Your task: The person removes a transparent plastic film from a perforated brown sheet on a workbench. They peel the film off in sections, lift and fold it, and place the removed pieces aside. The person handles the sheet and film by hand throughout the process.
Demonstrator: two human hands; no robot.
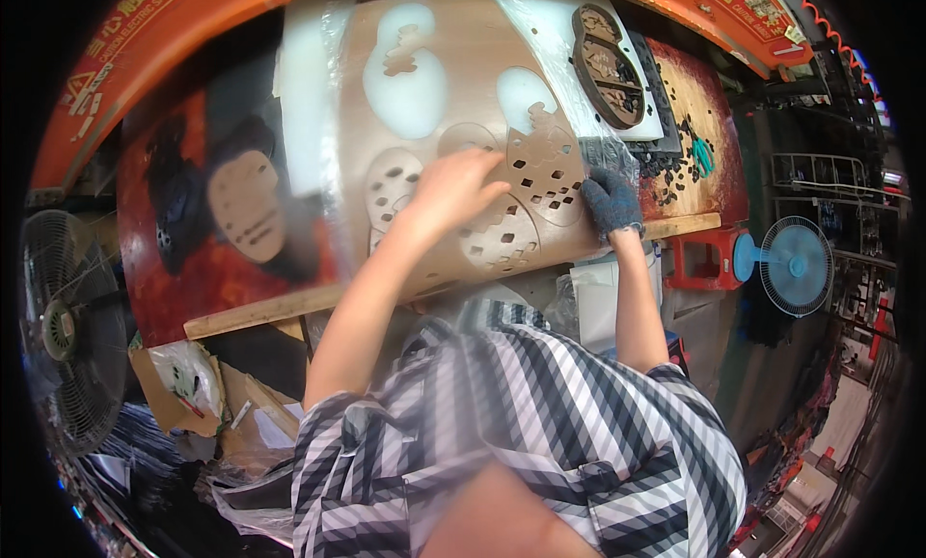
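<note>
A brown sheet (473, 37) lies on the table before me, with two sole-shaped openings in its far part that show white beneath. Nearer me it carries sole-shaped cut outlines dotted with diamond holes (529, 182). My bare left hand (458, 190) is over these outlines, thumb and fingers apart, nothing seen in it. At the sheet's right edge my right hand (613, 203), in a dark grey-blue knit glove, has its fingers curled at the border. A dark sole-shaped cutting die (610, 71) with crossbars rests beyond it on a white board.
Left of the sheet sits a tan sole-shaped piece (248, 206), blurred. Dark scraps and teal-handled scissors (703, 157) lie at the right. An orange machine beam (217, 23) spans the far side. Fans stand left (72, 331) and right (796, 266), the right one beside a red stool (696, 260).
</note>
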